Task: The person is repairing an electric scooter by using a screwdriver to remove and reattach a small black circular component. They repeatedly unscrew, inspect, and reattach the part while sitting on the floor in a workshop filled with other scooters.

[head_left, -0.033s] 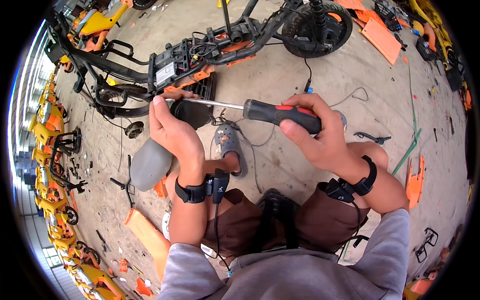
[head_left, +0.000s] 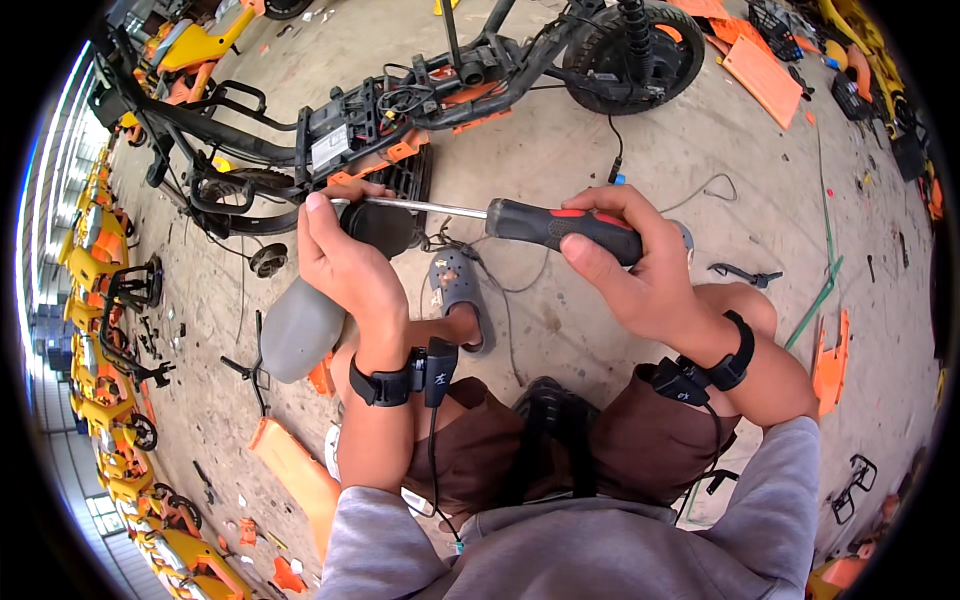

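My right hand [head_left: 640, 270] is closed around the black and red handle [head_left: 545, 225] of a screwdriver, held sideways with its metal shaft [head_left: 440, 208] reaching left to my left hand [head_left: 345, 260]. My left hand is closed on a dark round part [head_left: 382, 225] at the shaft's far end; the exact contact of the tip is hidden by my fingers. A smooth grey rounded piece [head_left: 300, 325] is below my left hand. A grey clog [head_left: 450, 285] shows between my forearms.
A stripped black scooter frame [head_left: 390, 105] lies ahead, with its wheel [head_left: 660, 70] at the back right. Orange panels [head_left: 760, 80], cables [head_left: 715, 195] and loose parts are scattered on the concrete floor [head_left: 560, 150]. Several yellow scooters [head_left: 105, 400] line the left edge.
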`<state>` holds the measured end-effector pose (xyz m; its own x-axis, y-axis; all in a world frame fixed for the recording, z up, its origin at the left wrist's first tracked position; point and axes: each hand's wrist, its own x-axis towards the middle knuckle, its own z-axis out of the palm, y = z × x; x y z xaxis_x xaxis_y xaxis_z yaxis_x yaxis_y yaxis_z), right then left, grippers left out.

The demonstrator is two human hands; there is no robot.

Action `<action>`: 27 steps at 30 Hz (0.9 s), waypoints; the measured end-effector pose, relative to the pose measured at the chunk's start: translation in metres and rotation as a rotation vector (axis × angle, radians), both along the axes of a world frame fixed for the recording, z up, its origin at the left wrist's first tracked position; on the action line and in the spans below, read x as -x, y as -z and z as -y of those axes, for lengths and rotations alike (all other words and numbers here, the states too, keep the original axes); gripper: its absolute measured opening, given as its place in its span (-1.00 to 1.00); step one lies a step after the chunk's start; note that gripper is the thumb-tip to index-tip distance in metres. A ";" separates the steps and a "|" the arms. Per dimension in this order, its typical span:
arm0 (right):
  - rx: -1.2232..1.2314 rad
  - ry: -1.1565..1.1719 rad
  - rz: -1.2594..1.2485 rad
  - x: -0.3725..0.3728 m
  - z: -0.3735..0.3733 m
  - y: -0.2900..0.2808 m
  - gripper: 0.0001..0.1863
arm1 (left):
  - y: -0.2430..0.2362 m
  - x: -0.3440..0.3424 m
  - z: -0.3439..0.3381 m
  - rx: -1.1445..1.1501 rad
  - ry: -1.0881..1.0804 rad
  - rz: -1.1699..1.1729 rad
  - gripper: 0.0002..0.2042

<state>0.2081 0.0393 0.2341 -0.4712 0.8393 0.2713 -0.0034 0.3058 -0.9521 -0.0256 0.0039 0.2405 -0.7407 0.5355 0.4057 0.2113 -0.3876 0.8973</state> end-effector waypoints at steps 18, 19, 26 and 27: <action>-0.267 0.140 -0.034 -0.026 0.002 -0.004 -0.57 | -0.012 0.015 -0.002 -0.306 0.297 0.778 -0.69; -0.285 0.141 -0.026 -0.027 0.002 -0.002 -0.57 | -0.011 0.012 -0.001 -0.305 0.309 0.738 -0.70; -0.293 0.093 -0.003 -0.025 0.004 0.004 -0.53 | -0.014 0.002 0.002 -0.258 0.352 0.739 -0.70; -0.278 0.093 -0.002 -0.025 0.004 0.004 -0.53 | -0.014 0.001 0.002 -0.253 0.348 0.729 -0.69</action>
<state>0.2327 0.0349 0.2298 -0.3951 0.7724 0.4973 0.0353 0.5537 -0.8319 -0.0262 0.0017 0.2547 -0.6734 0.7387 0.0291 -0.5550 -0.5312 0.6402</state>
